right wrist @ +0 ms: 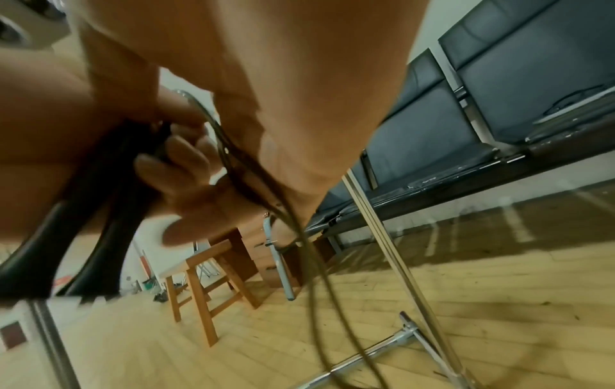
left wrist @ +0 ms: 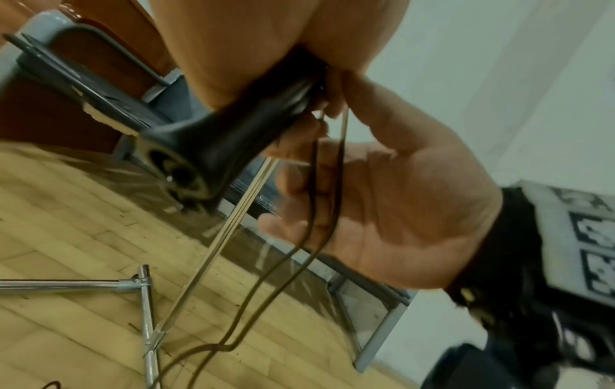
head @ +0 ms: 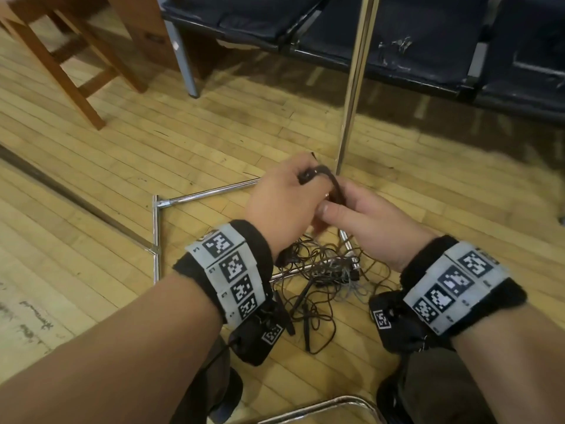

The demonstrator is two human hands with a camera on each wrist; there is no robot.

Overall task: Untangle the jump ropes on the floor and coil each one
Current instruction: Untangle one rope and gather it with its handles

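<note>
Both hands meet above the wooden floor [head: 91, 209]. My left hand [head: 305, 179] grips black jump rope handles [head: 319, 174]; in the left wrist view one handle [left wrist: 216, 136] sticks out down-left from my palm. Right beside it, my right hand [head: 333, 206] pinches thin brown cords [left wrist: 312, 210] at the handles' end. The right wrist view shows those cords [right wrist: 266, 200] running down past my right palm to the floor. Below the hands lies a tangled heap of ropes [head: 321, 276] with more black handles in it.
A chrome rack base [head: 208, 194] lies on the floor around the tangle, and its upright pole [head: 354, 81] rises just behind my hands. Dark bench seats [head: 397, 35] stand at the back, a wooden stool [head: 76, 56] at the far left. A chrome tube [head: 321, 405] curves near my knees.
</note>
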